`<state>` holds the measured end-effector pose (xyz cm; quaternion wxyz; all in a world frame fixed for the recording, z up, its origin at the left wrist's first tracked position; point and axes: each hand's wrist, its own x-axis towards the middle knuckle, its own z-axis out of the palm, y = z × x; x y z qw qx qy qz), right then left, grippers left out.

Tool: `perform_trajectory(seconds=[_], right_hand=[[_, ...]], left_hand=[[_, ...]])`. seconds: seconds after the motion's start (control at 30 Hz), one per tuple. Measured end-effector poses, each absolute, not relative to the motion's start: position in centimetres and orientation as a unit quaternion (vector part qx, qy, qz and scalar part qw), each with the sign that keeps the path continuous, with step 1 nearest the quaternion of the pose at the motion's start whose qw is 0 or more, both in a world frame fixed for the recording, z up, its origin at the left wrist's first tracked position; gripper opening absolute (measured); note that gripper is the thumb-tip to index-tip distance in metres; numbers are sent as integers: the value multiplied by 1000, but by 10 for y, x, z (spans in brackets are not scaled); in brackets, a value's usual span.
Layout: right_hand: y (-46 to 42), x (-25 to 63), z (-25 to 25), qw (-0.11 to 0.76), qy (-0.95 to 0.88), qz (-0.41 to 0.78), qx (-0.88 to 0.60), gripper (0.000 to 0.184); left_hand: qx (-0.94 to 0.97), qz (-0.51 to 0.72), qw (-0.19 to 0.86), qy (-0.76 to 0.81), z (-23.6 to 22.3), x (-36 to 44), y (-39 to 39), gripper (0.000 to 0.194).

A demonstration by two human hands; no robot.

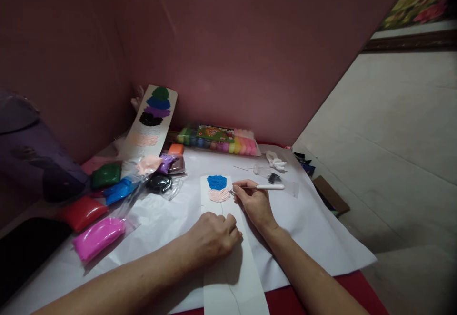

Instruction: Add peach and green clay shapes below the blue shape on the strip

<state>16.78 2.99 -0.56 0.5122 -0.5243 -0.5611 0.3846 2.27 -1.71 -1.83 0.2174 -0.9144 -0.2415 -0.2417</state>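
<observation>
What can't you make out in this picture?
All in the head view:
White card: middle covered by the left hand; lower end cut off by the bottom edge.
White-handled tool: tip too small to tell whether it touches the pink patch.
Package label: print too small and blurred.
Framed picture: cut off by the top edge.

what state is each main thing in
White-handled tool, held, tip by pink patch
Right hand, closed around tool
Flat card, partly covered
Left hand, curled over flat card
Tilted card, propped at the back
Magenta packet, plump, lying down
Long multicolour pack, filled
</observation>
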Motion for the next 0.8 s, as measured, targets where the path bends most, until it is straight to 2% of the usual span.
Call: perform_trajectory(seconds=[0.3,0.8], right_hand=[[28,165,-7,516,-509,443,-528,28],[26,166,0,504,-514,444,-533,33]], left_hand=[[-910,-255,224,-239,-19,23,-17,17],[-915,-240,217,-243,-18,23,-17,16]])
